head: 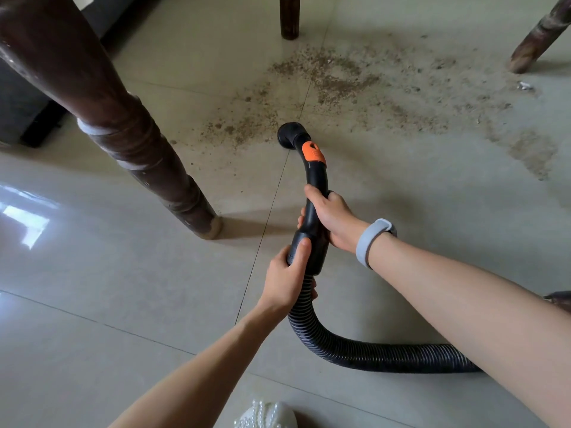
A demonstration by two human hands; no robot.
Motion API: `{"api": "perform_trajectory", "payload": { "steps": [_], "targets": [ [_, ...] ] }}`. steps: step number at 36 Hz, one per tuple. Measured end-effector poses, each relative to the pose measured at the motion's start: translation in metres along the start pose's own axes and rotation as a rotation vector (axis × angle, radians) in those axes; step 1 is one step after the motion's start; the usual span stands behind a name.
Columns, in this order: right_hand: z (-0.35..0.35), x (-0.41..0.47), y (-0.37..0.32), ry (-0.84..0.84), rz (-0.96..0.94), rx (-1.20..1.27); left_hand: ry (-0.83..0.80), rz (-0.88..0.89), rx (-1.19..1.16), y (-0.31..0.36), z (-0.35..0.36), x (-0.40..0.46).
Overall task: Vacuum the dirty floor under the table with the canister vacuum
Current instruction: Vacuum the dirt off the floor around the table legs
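Head view, left to right: near table leg (129,134), then left hand (289,278) gripping the hose cuff, right hand (332,220) wrapped round the handle (315,211). Nozzle (290,135) sits at the near edge of the dirt patch (355,84). Suggest slow overlapping passes rightward, nozzle flat to floor.

A dark cabinet base (21,97) stands behind the nearest wooden leg (129,143), a white scrap (524,85) lies far across from it, and a beaded white shoe (265,416) sits nearer the camera.
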State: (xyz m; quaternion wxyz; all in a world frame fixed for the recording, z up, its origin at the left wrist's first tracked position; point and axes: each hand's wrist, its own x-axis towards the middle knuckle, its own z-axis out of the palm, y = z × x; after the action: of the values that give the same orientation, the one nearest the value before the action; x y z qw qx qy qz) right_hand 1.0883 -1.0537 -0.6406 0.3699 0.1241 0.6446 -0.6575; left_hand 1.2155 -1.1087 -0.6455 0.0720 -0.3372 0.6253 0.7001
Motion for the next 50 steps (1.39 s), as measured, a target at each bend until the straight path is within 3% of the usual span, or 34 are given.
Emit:
{"api": "perform_trajectory", "payload": {
  "steps": [12, 17, 20, 22, 27, 31, 35, 42, 50],
  "targets": [
    [0.014, -0.008, -0.005, -0.084, -0.046, -0.176, -0.073, -0.064, -0.072, -0.003, -0.007, -0.008],
    [0.019, -0.003, -0.005, -0.099, -0.085, -0.296, -0.190, -0.165, -0.005, -0.003, -0.018, -0.005],
    [0.019, 0.002, -0.008, -0.072, -0.128, -0.393, -0.222, -0.139, 0.145, -0.008, -0.032, 0.001],
    [0.017, 0.002, -0.008, -0.055, -0.153, -0.435, -0.159, -0.077, 0.292, -0.017, -0.045, 0.006],
    [0.010, -0.021, 0.009, -0.081, -0.142, -0.586, 0.264, 0.106, 1.026, -0.052, -0.088, 0.017],
    [0.005, -0.060, 0.027, -0.122, -0.156, -0.812, 0.175, -0.102, 1.229, -0.076, -0.113, 0.022],
    [-0.003, -0.084, 0.041, -0.194, -0.124, -0.879, 0.129, -0.119, 1.312, -0.090, -0.116, 0.023],
    [-0.025, -0.081, 0.036, -0.249, 0.017, -0.494, 0.159, -0.140, 1.291, -0.089, -0.115, 0.025],
    [-0.043, -0.073, 0.034, -0.327, 0.183, -0.351, 0.173, -0.140, 1.285, -0.088, -0.113, 0.027]
  ]
}}
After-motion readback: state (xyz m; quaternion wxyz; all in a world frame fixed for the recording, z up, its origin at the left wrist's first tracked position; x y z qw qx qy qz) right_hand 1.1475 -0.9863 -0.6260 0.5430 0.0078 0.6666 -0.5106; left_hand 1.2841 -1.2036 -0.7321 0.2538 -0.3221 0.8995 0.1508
